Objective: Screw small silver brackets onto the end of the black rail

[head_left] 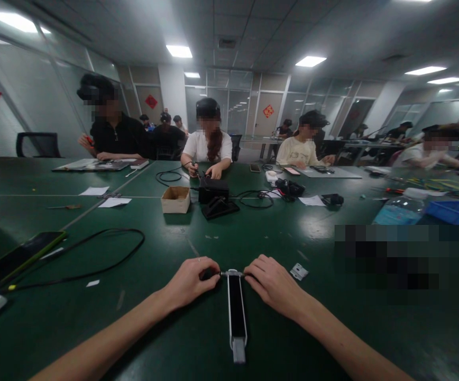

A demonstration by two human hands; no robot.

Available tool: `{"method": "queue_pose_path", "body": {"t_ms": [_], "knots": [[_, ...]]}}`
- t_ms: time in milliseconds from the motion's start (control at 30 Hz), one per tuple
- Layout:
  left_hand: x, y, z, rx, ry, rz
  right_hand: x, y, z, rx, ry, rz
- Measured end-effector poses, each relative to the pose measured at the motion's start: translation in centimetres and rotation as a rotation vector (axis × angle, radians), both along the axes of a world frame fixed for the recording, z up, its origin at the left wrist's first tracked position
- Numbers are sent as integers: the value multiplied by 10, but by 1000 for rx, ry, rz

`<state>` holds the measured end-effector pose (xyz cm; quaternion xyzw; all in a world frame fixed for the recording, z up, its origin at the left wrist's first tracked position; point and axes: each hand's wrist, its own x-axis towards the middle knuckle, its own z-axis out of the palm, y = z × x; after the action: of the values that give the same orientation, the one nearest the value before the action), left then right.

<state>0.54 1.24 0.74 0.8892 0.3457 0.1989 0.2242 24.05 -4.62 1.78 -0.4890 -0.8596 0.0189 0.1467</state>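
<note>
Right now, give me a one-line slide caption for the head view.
Left hand and right hand pinch the far end of a slim black bar lying on a green table.

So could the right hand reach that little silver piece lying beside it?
Probably yes. The small silver piece lies on the green table just beside the right hand, with nothing between them. But that hand is busy pinching the top end of the narrow black device.

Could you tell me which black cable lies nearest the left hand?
The long looping cable beside the left hand; the others coil far across the table.
</note>
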Motion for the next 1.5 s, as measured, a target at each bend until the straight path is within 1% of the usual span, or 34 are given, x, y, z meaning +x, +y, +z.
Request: {"method": "queue_pose_path", "body": {"t_ms": [267,500,767,900,1067,1300,1500], "knots": [[1,2,0,-85,-3,9,0,1,0,0,-27,-1],[2,-1,4,-76,7,10,-1,1,0,-20,-2,-11],[2,1,0,-59,-8,17,-1,1,-2,-33,6,-16],[1,0,1,-54,-6,8,-1,1,-2,-25,10,-11],[3,-1,2,-45,-2,31,-1,1,-1,-2,9,-3],[1,1,-4,-36,-26,29,-1,0,-2,16,10,-1],[1,1,-3,-56,-24,14,-1,0,-1,-21,11,-16]]}}
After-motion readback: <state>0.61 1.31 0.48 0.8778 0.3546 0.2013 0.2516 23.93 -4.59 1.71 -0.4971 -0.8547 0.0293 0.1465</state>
